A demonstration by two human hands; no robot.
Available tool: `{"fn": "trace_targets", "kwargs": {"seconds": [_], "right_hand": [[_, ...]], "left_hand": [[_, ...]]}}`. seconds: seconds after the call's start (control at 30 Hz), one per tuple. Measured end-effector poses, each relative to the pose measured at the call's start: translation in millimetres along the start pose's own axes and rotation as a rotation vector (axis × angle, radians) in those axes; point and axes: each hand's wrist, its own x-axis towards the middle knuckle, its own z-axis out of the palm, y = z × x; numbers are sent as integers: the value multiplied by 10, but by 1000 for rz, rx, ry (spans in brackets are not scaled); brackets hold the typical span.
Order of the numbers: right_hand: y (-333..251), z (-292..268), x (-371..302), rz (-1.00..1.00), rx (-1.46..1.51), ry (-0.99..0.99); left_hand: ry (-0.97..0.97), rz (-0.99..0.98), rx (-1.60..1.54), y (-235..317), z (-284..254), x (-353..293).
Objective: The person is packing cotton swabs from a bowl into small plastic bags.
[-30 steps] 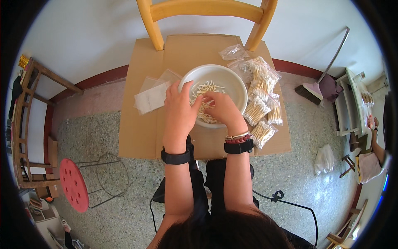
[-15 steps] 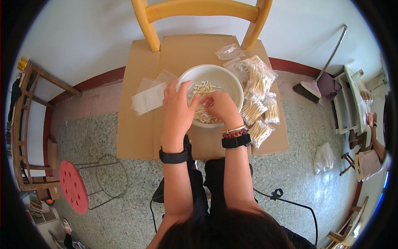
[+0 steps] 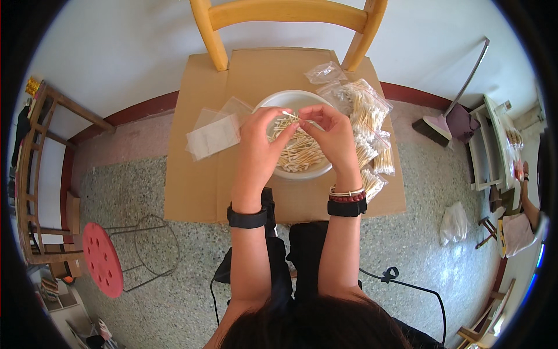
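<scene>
A white round bowl (image 3: 288, 99) holds a loose heap of cotton swabs (image 3: 299, 152) with thin pale sticks and white tips. Above it, my left hand (image 3: 256, 142) and my right hand (image 3: 339, 139) meet fingertip to fingertip. Between their thumbs and forefingers are a few cotton swabs (image 3: 292, 116), too small to count. Both hands look closed in a pinch. Right of the bowl lie several clear bags packed with cotton swabs (image 3: 367, 107), partly hidden by my right hand. Flat clear bags (image 3: 214, 138) lie to the left of my left hand.
The bowl and bags rest on a cardboard sheet (image 3: 203, 198) laid over a wooden chair (image 3: 288, 13). Another clear bag (image 3: 324, 73) lies near its backrest. A red stool (image 3: 103, 259) is at left; a broom (image 3: 435, 129) and white plastic bag (image 3: 454, 223) are at right.
My right hand has come up out of the bowl and turned, meeting my left fingertips. Cotton swabs now show between both hands.
</scene>
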Motion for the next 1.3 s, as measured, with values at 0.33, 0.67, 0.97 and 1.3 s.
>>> {"fn": "trace_targets", "kwargs": {"seconds": [0.33, 0.67, 0.97, 1.3], "right_hand": [[-263, 62, -54, 56, 354, -30], [-310, 73, -74, 42, 394, -104], [-306, 123, -67, -58, 326, -112], [-319, 100, -88, -16, 450, -86]], "left_hand": [[-22, -141, -482, 9, -52, 32], [20, 42, -221, 44, -117, 39], [87, -19, -313, 40, -45, 31], [9, -119, -726, 118, -109, 31]]}}
